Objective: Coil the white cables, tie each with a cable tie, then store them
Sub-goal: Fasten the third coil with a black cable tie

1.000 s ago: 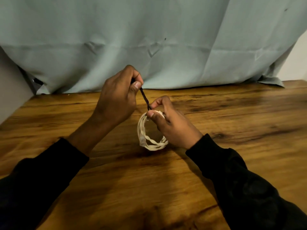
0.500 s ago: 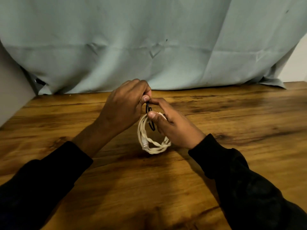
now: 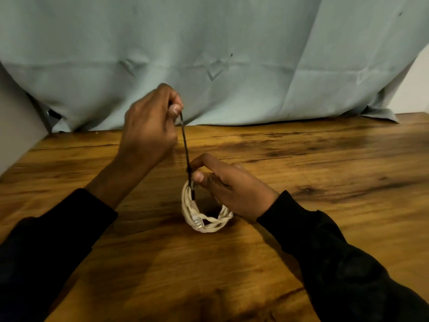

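Note:
A coiled white cable (image 3: pixel 204 220) stands on edge on the wooden table (image 3: pixel 325 182), near the middle. A black cable tie (image 3: pixel 185 145) runs taut from the top of the coil up and to the left. My left hand (image 3: pixel 148 131) is raised above the table and pinches the tie's free end between thumb and fingers. My right hand (image 3: pixel 229 184) pinches the top of the coil where the tie wraps it, its palm covering the coil's right side. A clear plug shows on the coil's lower left.
A pale blue-green cloth (image 3: pixel 232 54) hangs behind the table and reaches its far edge. A grey wall (image 3: pixel 14 126) stands at the left. Bare wood lies to the right and in front of the coil.
My left hand has risen up and away from my right hand, drawing the black tie out long and straight. The coil and right hand have stayed in place.

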